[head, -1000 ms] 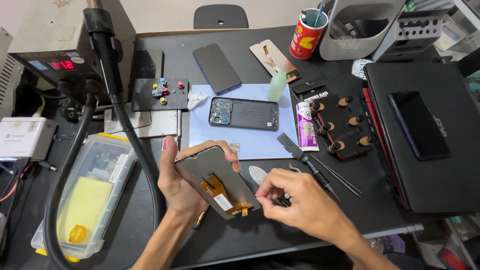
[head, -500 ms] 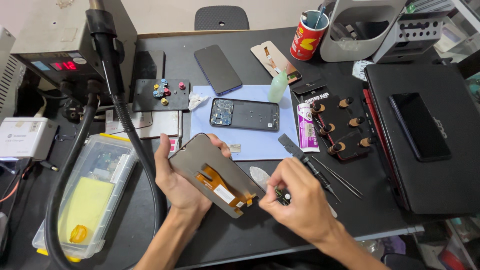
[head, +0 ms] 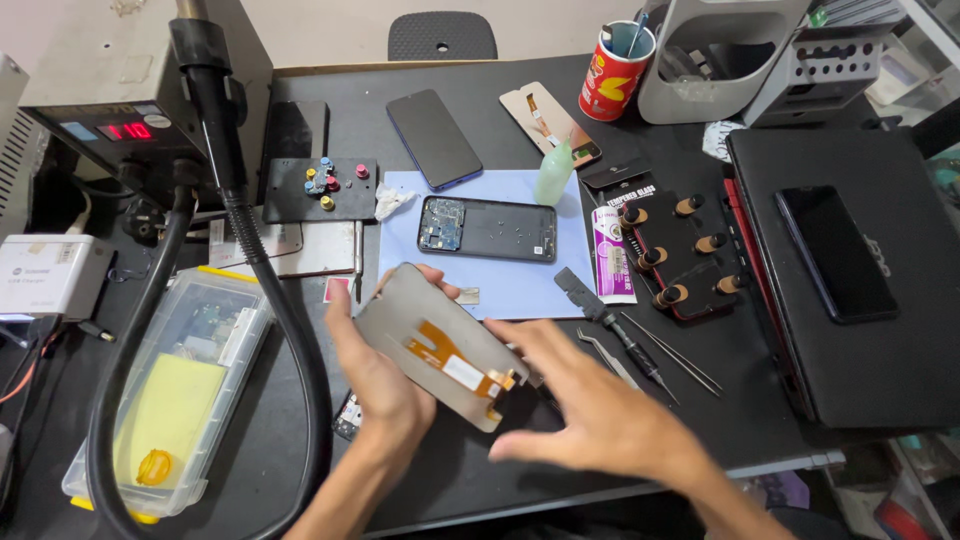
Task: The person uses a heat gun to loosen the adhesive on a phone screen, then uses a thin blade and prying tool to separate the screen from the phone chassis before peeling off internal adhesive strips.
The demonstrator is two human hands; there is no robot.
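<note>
My left hand (head: 385, 400) holds a detached phone display panel (head: 415, 325) from below, back side up, grey with an orange flex cable (head: 452, 362). My right hand (head: 600, 420) is blurred, fingers spread, hovering at the panel's lower right corner with nothing seen in it. Beyond the panel, an opened phone body (head: 488, 228) lies on a light blue mat (head: 505, 292). A screwdriver (head: 612, 328) and tweezers (head: 606, 358) lie just right of my hands.
A hot-air station (head: 120, 110) with a thick black hose (head: 280, 340) stands at left, above a clear plastic box (head: 170, 400). A closed black laptop (head: 850, 290) with a phone on it fills the right. A screw tray (head: 320, 188), dark phone (head: 433, 138), red cup (head: 612, 72) and black clamp jig (head: 680, 255) sit behind.
My right hand has left the panel's lower corner, opened its fingers and dropped lower right. The panel is tilted a little differently in my left hand.
</note>
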